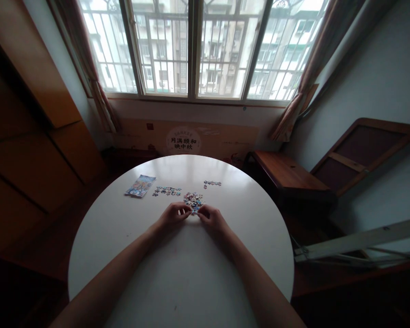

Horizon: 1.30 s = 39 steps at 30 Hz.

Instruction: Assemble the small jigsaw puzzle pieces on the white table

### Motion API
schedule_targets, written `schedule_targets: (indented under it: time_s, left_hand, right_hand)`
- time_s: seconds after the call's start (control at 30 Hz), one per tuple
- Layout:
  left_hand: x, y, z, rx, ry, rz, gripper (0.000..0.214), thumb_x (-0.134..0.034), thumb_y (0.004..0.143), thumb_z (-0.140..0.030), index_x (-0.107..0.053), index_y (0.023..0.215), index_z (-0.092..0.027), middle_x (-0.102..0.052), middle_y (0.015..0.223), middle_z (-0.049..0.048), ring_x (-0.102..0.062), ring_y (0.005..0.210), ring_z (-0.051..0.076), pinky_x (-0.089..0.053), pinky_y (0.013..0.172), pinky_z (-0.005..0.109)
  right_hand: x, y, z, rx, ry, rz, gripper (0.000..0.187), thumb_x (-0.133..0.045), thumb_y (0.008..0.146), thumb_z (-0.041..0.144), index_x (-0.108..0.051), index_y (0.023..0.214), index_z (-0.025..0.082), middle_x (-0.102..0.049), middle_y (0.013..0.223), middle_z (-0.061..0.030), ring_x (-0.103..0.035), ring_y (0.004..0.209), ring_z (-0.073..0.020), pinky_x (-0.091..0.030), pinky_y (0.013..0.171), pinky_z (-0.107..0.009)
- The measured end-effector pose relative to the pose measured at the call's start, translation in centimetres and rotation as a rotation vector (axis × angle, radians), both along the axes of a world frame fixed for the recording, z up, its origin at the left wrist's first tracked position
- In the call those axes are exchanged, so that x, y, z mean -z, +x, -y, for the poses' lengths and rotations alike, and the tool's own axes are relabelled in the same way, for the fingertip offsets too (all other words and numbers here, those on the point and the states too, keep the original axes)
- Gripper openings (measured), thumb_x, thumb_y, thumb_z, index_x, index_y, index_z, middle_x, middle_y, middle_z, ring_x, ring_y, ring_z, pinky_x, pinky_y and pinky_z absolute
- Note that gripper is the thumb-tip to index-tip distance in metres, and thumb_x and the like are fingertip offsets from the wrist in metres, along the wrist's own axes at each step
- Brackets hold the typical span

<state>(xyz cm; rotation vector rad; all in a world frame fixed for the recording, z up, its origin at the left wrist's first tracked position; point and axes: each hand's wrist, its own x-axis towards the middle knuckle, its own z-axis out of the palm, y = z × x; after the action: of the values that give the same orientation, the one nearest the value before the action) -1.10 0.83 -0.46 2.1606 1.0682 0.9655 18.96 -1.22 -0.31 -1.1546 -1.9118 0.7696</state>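
The left hand (175, 213) and right hand (211, 214) curl at the near edge of 1 puzzle-piece pile (193, 200), and I cannot tell whether either grips anything.

The table (105, 228) has a smooth, glossy top. The picture sheet (140, 186) is shiny paper; the puzzle pieces (193, 200), too small to judge, may be cardboard. The curtain (289, 114) is cloth, the bench (287, 171) polished wood.
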Motion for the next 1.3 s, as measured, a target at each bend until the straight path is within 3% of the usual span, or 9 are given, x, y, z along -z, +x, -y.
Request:
schedule_targets:
  time_s: [1.3]
  left_hand:
    - [-0.23, -0.02, 0.17, -0.001, -0.026, -0.025, 0.016, -0.06, 0.079, -0.023, -0.071, 0.082, -0.014, -0.069, 0.076, 0.0039, -0.054, 0.062, 0.01, -0.042, 0.057, 0.018]
  right_hand:
    - [-0.2, 0.09, 0.03, -0.006, 0.017, 0.034, 0.011, -0.055, 0.078, 0.022, -0.063, 0.078, 0.015, -0.062, 0.07, -0.0019, -0.054, 0.066, -0.0137, -0.041, 0.063, -0.024]
